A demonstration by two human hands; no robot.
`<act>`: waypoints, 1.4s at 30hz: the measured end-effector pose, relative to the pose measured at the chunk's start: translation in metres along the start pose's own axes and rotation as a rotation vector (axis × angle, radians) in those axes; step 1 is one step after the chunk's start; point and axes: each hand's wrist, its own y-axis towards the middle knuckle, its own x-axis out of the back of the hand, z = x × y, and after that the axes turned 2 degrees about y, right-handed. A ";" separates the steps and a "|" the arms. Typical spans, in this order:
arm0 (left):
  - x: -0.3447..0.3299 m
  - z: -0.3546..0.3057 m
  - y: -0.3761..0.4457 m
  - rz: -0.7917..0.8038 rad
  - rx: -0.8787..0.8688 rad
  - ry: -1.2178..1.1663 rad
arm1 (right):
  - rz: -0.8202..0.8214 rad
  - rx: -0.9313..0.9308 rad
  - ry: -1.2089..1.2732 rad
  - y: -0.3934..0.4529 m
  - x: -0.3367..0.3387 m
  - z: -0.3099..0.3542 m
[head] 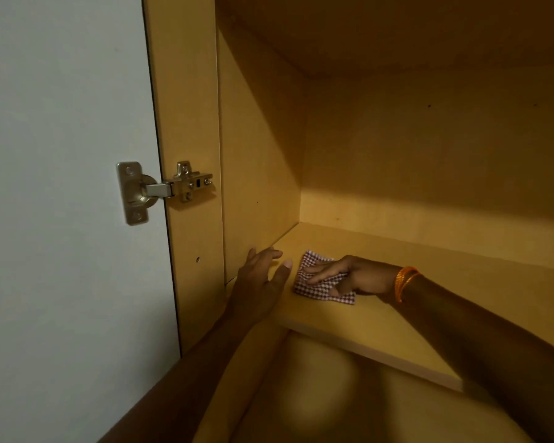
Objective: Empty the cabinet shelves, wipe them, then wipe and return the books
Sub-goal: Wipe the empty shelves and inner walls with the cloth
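Observation:
A yellow wooden cabinet shelf (397, 318) lies in front of me with no books on it. A folded red-and-white checked cloth (314, 282) lies flat near the shelf's left end. My right hand (343, 274) presses down on the cloth with straight fingers; an orange bangle sits on that wrist. My left hand (259, 282) rests at the shelf's left front corner, fingers spread and relaxed, touching the cabinet's left side panel (256, 174). It holds nothing. No books are in view.
The open cabinet door (64, 187) stands at the left, held by a metal hinge (163, 190). The back wall (429, 161) and the ceiling of the compartment close it in. A lower compartment (333, 404) shows dimly beneath the shelf.

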 end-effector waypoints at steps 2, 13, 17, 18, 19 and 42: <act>0.001 0.000 -0.002 0.032 -0.015 -0.001 | -0.063 -0.047 0.038 -0.006 0.006 -0.006; 0.002 0.008 -0.002 0.024 -0.041 -0.141 | -0.266 -0.179 -0.440 0.051 -0.048 0.054; 0.002 0.010 -0.002 -0.032 -0.047 -0.178 | -0.271 -0.052 -0.441 0.053 -0.073 0.081; 0.003 0.010 -0.001 -0.050 -0.052 -0.178 | -0.248 -0.044 -0.436 0.051 -0.076 0.083; 0.003 0.010 0.000 -0.062 -0.053 -0.181 | -0.235 -0.028 -0.416 0.048 -0.078 0.083; 0.007 -0.043 -0.022 0.193 -0.257 -0.402 | -0.842 0.087 0.557 -0.091 -0.080 0.101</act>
